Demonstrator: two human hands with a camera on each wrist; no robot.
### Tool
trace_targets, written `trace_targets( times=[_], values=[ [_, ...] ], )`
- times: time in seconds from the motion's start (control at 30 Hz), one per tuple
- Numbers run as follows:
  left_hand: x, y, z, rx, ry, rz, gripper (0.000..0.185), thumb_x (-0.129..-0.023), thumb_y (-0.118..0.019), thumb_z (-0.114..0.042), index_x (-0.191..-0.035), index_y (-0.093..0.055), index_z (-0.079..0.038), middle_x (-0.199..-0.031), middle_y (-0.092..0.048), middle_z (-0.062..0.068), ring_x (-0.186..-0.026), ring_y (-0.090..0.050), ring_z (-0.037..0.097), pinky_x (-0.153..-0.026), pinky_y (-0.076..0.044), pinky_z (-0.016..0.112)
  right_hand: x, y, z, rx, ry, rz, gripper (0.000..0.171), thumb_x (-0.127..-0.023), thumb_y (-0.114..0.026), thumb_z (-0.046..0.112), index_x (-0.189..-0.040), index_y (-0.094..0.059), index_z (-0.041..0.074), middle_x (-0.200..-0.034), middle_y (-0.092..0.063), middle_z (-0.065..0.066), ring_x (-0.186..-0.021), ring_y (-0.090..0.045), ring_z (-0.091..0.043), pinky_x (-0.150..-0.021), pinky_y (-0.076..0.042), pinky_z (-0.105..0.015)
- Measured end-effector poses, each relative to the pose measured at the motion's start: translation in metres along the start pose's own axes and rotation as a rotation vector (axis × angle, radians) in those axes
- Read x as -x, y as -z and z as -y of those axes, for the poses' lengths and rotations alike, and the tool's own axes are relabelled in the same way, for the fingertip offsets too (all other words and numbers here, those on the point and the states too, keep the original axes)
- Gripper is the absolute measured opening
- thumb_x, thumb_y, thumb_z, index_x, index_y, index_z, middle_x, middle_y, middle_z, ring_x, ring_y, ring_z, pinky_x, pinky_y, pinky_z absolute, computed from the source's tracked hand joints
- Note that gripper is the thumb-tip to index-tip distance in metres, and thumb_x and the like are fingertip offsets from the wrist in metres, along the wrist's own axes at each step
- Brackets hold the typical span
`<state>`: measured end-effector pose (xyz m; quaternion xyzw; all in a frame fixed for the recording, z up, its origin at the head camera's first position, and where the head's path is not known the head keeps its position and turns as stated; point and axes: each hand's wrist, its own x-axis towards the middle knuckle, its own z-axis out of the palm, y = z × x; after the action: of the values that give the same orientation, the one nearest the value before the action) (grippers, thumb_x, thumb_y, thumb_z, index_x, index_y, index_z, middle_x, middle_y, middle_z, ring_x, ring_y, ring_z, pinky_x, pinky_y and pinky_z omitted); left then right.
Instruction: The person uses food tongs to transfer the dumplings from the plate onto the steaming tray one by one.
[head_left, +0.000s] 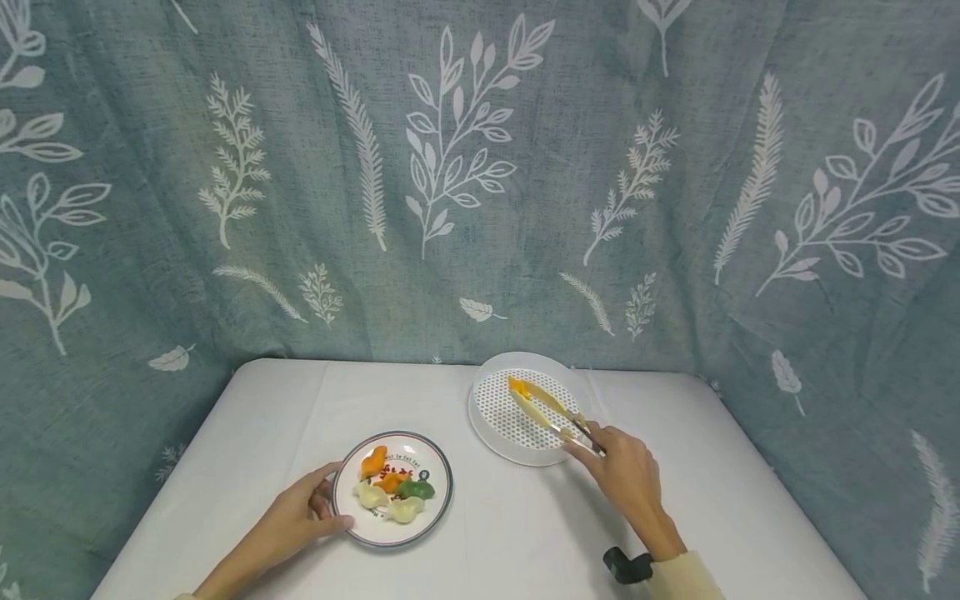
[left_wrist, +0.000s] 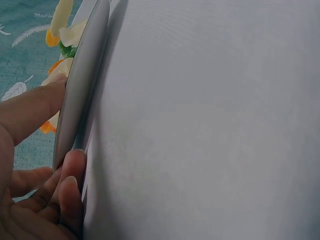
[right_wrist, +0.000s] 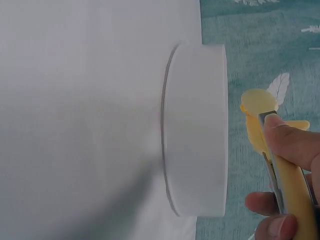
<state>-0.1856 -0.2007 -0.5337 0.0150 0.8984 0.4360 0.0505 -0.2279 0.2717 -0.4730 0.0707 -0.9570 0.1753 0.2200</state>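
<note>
My left hand (head_left: 300, 521) holds the left rim of a small round plate (head_left: 438, 498), thumb on the edge and fingers under it (left_wrist: 70, 185). On the plate lie several dumplings (head_left: 390, 490), orange, green and pale. My right hand (head_left: 626, 475) grips yellow tongs (head_left: 546, 407) (right_wrist: 287, 190) that reach over a white perforated round tray (head_left: 487, 417). The tong tips pinch an orange dumpling (head_left: 517, 386) just above the tray's mesh. In the right wrist view the tray's white side wall (right_wrist: 197, 130) stands left of the tongs.
A white tablecloth (head_left: 510, 533) covers the table. A teal curtain with white leaf prints (head_left: 465, 167) hangs behind and at both sides. A dark wrist strap (head_left: 626, 567) sits on my right forearm.
</note>
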Motion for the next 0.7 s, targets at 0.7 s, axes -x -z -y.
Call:
trace_targets(
  times=[0.7],
  values=[
    [-0.002, 0.000, 0.002, -0.021, 0.015, -0.002, 0.099, -0.070, -0.094, -0.043, -0.149, -0.049, -0.005, -0.100, -0.063, -0.002, -0.076, -0.053, 0.015, -0.062, -0.047, 0.027, -0.033, -0.011, -0.037, 0.053, -0.140, 0.104, 0.064, -0.088, -0.080, 0.046, -0.131, -0.068, -0.001, -0.073, -0.059, -0.005, -0.057, -0.043, -0.020, -0.048, -0.032, -0.034]
  ],
)
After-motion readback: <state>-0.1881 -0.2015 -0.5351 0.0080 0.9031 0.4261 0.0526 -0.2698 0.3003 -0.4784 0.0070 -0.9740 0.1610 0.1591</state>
